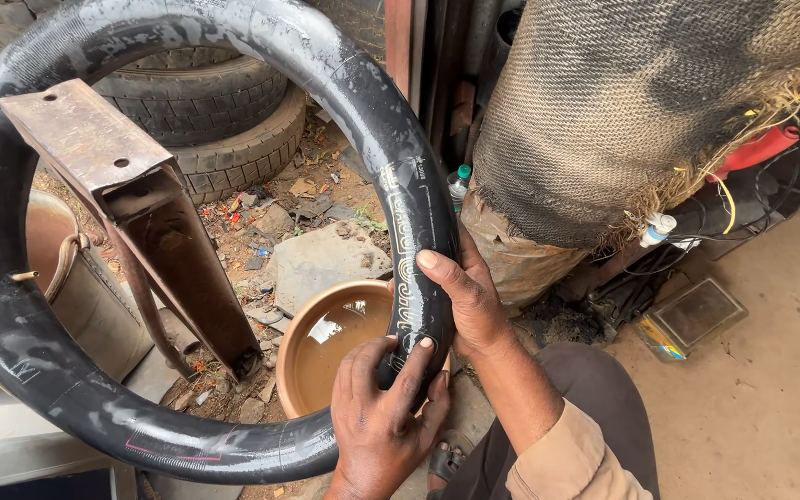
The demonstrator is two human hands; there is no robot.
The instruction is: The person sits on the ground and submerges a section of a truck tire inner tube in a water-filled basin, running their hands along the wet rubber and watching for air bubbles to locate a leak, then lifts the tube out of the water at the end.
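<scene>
Both hands gripped a black inner tube [233, 435] over a bowl of water.

Head view: the left hand [377, 417] clasped the tube's rim at five o'clock, fingers curled around it; the right hand [465, 296] pressed flat just above, at four o'clock. Inside the ring stood a rusty metal bracket [131, 213]; the brown water bowl [326, 343] sat below, stacked tyres [215, 111] at twelve o'clock.

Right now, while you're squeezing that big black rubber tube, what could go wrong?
1. The rusty metal bracket sits inside the tube's ring, and its edges might scrape the rubber.
2. The tube looks wet, so it might slip from the left hand and right hand.
3. The bowl of brown water sits right underneath and could get knocked and spill.
</scene>
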